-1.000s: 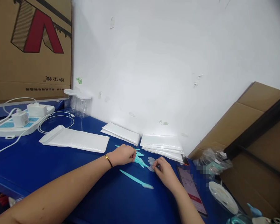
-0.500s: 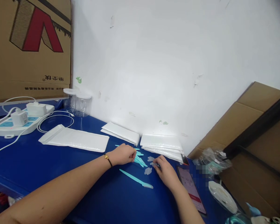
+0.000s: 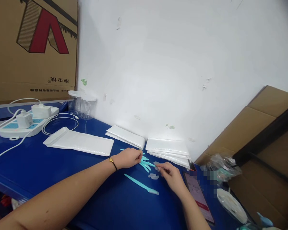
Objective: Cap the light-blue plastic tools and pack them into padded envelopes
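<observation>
My left hand (image 3: 129, 157) is closed, knuckles up, at the left side of a small pile of turquoise eyebrow razors (image 3: 145, 164). One razor appears to run from its fingers toward my right hand (image 3: 169, 174). The right thumb and forefinger are pinched at that razor's tip; what lies between them is too small to make out. Small clear plastic pieces, which look like blade caps (image 3: 153, 176), lie beside the right fingertips. A single eyebrow razor (image 3: 141, 184) rests apart on the blue table, nearer to me.
Folded white padded mailers (image 3: 168, 146) are stacked by the wall, with another mailer (image 3: 80, 141) flat at left. A power strip (image 3: 26, 126) with chargers and clear jars (image 3: 87, 108) stand farther left. At right lie a phone (image 3: 199, 198) and a plastic bag (image 3: 222, 169).
My right hand's fingertips have come to the tip of a turquoise razor. The clear pieces beside it have shifted slightly. My left hand stays closed by the pile, and the view has moved a little.
</observation>
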`<state>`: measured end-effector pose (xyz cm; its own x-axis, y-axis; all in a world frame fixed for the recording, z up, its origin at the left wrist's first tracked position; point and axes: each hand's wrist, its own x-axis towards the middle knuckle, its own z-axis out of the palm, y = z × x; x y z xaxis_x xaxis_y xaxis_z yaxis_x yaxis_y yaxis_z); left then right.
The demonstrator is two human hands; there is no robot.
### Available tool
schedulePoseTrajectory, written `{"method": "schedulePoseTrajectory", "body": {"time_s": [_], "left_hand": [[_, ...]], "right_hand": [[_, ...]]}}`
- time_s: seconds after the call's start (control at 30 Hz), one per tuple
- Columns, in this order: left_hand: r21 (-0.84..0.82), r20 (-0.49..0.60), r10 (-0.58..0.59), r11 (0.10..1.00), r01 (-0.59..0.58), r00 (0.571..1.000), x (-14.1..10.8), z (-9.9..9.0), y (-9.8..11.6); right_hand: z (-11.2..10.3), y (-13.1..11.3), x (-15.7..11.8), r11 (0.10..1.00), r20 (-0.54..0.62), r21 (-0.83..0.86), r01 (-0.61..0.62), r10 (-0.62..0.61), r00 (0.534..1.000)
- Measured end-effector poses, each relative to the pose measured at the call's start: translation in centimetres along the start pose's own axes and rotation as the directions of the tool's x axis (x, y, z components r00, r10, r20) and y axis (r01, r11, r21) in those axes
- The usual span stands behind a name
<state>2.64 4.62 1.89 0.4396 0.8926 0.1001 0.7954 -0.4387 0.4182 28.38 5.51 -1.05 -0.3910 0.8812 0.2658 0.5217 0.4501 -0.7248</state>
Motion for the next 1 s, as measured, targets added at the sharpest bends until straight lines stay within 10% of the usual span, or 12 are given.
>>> {"method": "schedulePoseTrajectory", "body": {"time_s": [0.33, 0.8, 1.0], "left_hand": [[-0.218, 0.027, 0.014, 0.976, -0.008, 1.000, 0.0, -0.4, -0.2], [-0.518, 0.146, 0.081, 0.855, 0.007, 0.986, 0.3, 0.4, -0.1], [-0.360, 0.322, 0.128, 0.933, -0.004, 0.938, -0.2, 0.5, 0.7]], "right_hand": [[-0.1, -0.7, 0.1, 0.821, -0.068, 0.545, -0.167, 0.242, 0.968], [0.8, -1.0, -0.1, 0.815, 0.022, 0.555, -0.170, 0.190, 0.982], [0.1, -1.8, -0.4, 0.925, 0.217, 0.343, -0.165, 0.092, 0.972]]}}
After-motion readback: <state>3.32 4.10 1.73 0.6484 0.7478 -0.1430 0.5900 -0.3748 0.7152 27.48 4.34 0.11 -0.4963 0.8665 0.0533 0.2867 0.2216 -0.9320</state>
